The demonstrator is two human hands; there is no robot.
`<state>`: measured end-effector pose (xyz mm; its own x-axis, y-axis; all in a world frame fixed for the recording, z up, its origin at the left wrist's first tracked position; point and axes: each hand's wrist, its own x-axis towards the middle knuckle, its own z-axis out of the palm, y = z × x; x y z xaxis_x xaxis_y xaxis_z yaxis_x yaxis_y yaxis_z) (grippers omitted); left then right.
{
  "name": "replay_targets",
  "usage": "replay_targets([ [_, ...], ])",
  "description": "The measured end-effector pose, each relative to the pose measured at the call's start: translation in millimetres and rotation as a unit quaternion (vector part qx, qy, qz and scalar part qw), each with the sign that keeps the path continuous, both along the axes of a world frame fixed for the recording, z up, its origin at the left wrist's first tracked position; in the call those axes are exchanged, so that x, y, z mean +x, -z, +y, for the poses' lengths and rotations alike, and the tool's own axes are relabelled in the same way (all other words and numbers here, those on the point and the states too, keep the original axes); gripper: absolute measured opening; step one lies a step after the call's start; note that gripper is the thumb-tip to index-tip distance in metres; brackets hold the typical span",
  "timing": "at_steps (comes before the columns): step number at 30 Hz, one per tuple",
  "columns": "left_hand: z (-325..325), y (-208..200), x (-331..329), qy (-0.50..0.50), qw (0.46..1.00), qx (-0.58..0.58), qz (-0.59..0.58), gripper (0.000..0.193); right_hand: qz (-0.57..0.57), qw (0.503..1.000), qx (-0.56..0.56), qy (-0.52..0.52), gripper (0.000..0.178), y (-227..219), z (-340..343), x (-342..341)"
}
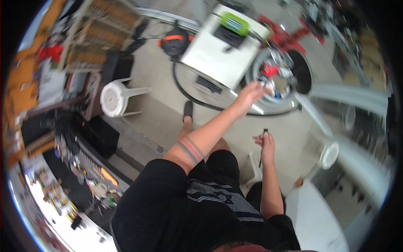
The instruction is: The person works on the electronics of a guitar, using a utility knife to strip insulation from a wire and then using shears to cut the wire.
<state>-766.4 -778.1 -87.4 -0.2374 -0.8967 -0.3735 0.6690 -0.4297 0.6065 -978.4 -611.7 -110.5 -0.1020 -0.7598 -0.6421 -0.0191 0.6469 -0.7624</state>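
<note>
Right of centre, the right hand (268,143) clamps a slim dark rod (265,131), probably light, stiff, best held mid-length; left hand's (250,95) grip unclear.

room separates left grip (252,95) from right grip (267,147); bin (279,104) blocks ahead.

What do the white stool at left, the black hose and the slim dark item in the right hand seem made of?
White stool: probably moulded plastic, smooth; perforated seat, one uniform colour.
Black hose: likely flexible plastic or rubber; it bends in a smooth curve.
Slim dark item in the right hand: metal or plastic, too small to tell.
</note>
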Motion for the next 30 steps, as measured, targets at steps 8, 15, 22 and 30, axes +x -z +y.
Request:
replay_targets([
  [8,164,-144,296,-0.136,0.988,0.069,0.028,0.013,-0.003,0.971,-0.114,-0.212,0.034,-78,-44,143],
  [15,294,-170,461,-0.357,0.93,0.031,0.085,0.013,-0.063,0.934,-0.106,-0.335,0.034,-102,-63,334],
  [22,395,-235,593,-0.491,0.851,-0.002,0.189,0.026,-0.078,0.864,-0.126,-0.481,0.036,-154,-24,558],
  [30,434,-212,689,-0.541,0.83,0.02,0.13,0.023,-0.08,0.779,-0.104,-0.613,0.037,-152,-35,713],
])
